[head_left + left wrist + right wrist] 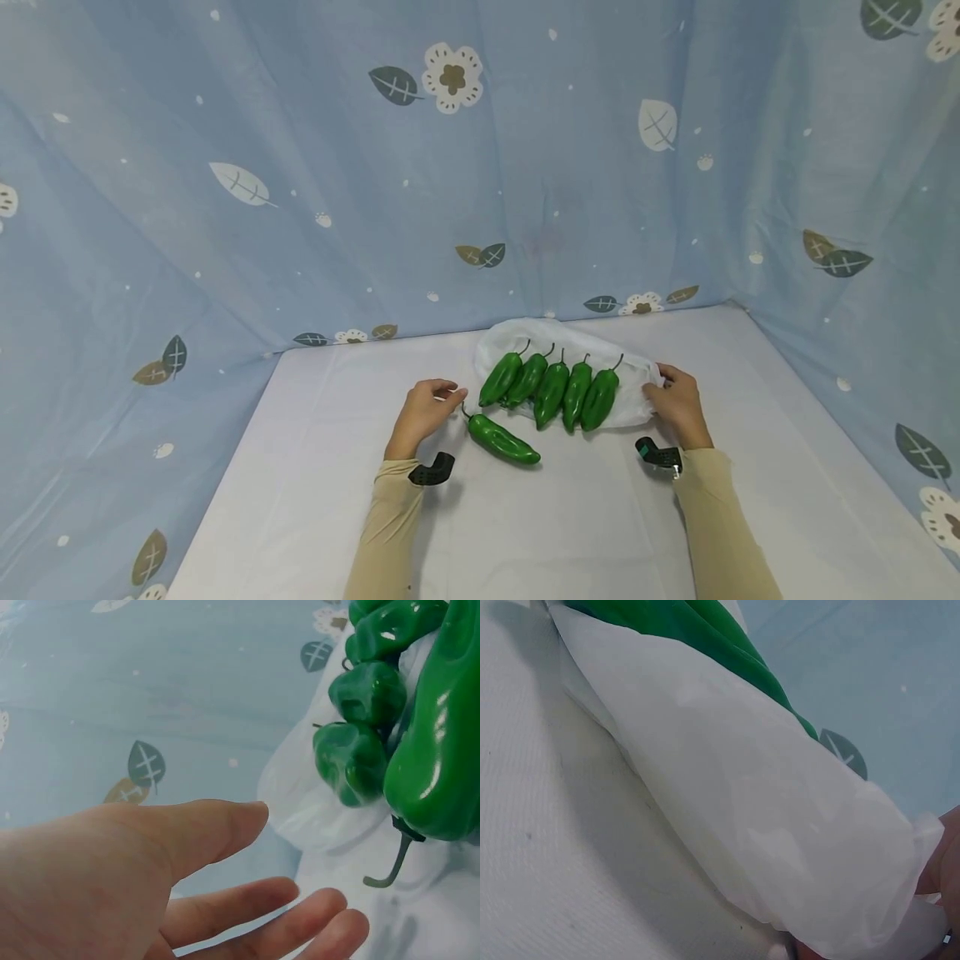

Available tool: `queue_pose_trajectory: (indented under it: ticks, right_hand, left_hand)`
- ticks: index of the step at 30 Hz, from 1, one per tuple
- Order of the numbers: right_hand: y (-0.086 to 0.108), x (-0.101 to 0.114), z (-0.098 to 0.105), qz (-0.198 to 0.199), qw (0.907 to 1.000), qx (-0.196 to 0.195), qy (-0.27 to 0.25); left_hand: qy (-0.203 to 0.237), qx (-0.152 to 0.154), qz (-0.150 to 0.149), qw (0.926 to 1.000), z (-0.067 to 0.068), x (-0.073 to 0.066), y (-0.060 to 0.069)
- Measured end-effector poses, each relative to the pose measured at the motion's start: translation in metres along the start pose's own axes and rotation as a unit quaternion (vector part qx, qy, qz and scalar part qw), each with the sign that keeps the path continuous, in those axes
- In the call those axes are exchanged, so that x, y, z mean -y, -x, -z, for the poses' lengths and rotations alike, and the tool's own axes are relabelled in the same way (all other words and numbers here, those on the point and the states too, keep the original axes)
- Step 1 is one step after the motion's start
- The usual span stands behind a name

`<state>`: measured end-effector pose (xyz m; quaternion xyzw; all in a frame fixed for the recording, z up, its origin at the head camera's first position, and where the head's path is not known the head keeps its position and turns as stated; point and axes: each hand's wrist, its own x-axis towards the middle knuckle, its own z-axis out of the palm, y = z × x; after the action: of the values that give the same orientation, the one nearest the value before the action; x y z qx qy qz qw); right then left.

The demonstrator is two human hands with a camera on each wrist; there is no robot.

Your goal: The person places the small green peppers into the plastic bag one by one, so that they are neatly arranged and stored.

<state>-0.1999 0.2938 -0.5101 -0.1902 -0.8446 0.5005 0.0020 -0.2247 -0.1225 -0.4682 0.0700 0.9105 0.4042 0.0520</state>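
Several green chili peppers (551, 393) lie side by side on a white plastic bag (640, 408), stems pointing away from me. One more green pepper (504, 440) lies on the table in front of them, its stem toward my left hand (424, 410). In the left wrist view, that hand's thumb and fingers are apart and loosely extended, with a gap between them and the pepper (442, 742). At the bag's right end, my right hand (679, 405) pinches the plastic. The right wrist view shows the bag (765, 810) stretched toward that hand, mostly out of frame.
A white cloth (585, 533) covers the table. Behind it and at both sides hangs a blue curtain (337, 250) with leaf and flower prints, meeting the table's back edge just beyond the bag. Black devices sit on both wrists.
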Motion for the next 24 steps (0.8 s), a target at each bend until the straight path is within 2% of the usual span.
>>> queue_pose_trajectory:
  ticks: [5,14,19,24]
  right_hand:
    - [0.0,-0.001,0.0,-0.002,1.0,0.0,0.003]
    - [0.0,0.001,0.003,0.006,0.9999,-0.001,0.011]
    - [-0.002,-0.001,0.001,0.014,0.9999,-0.004,0.008]
    - [-0.003,-0.002,0.002,0.015,0.9999,0.001,0.008]
  left_hand:
    - [-0.005,0.012,0.012,0.9998,0.001,0.002,0.003]
    - [0.001,0.07,0.051,0.9962,0.006,0.005,0.006]
    - [0.002,0.105,0.07,0.992,0.003,0.001,0.007]
    - [-0.013,0.124,0.07,0.9897,-0.004,-0.002,0.009]
